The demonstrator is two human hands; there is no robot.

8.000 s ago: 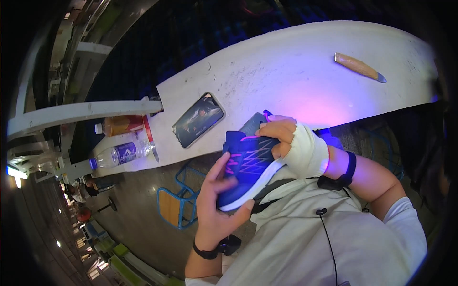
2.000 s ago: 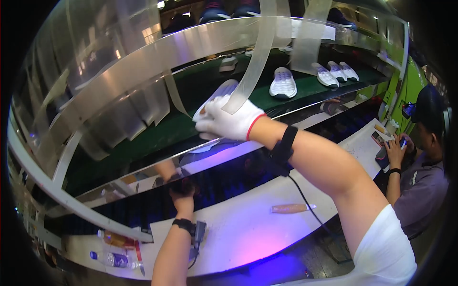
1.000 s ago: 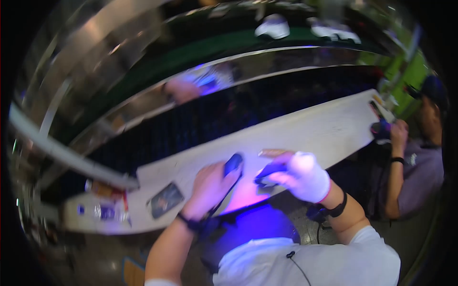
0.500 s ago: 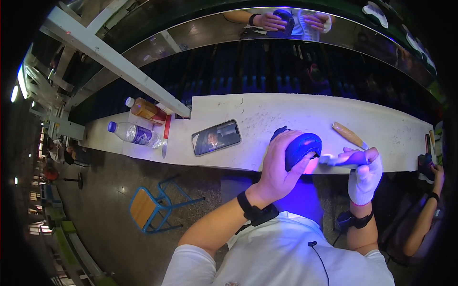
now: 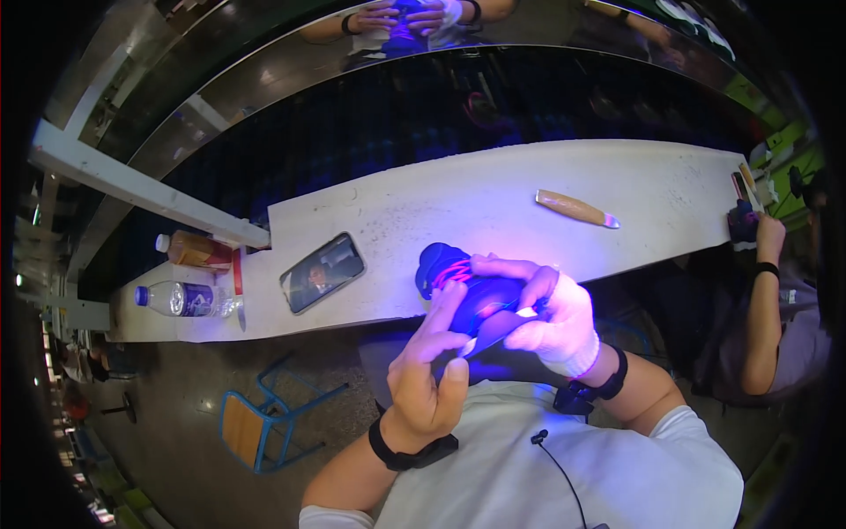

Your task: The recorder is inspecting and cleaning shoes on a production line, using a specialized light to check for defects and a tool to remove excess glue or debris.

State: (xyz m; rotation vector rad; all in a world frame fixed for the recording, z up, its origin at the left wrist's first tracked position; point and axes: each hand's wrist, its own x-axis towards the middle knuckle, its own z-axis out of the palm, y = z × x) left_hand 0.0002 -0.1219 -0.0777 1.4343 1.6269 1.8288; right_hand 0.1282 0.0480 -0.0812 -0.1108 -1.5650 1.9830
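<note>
A dark shoe (image 5: pixel 492 295) with pink-red laces is tilted between my hands over the front edge of the white worktop, bathed in blue-violet light. My left hand (image 5: pixel 421 375) supports its near left side, fingers along the upper and thumb standing off. On the other side my right hand (image 5: pixel 560 326), in a white glove that leaves the fingertips bare, grips the shoe. Small bright spots show on the shoe's edge near the fingertips; I cannot make out what they are. Behind the shoe lies a wooden-handled knife (image 5: pixel 577 209) with a short blade.
A phone (image 5: pixel 322 272) lies on the worktop (image 5: pixel 379 207). Left of it are a clear water bottle (image 5: pixel 189 300), a bottle of brown drink (image 5: pixel 198 250) and a red-handled knife (image 5: pixel 238 278). A blue-framed stool (image 5: pixel 256 423) stands below; a person's arm (image 5: pixel 767 300) is at right.
The shoe has turned so its laces show, and my right hand has moved left onto it. The slender, blurred thing formerly in that hand is no longer distinguishable. My view has shifted right.
</note>
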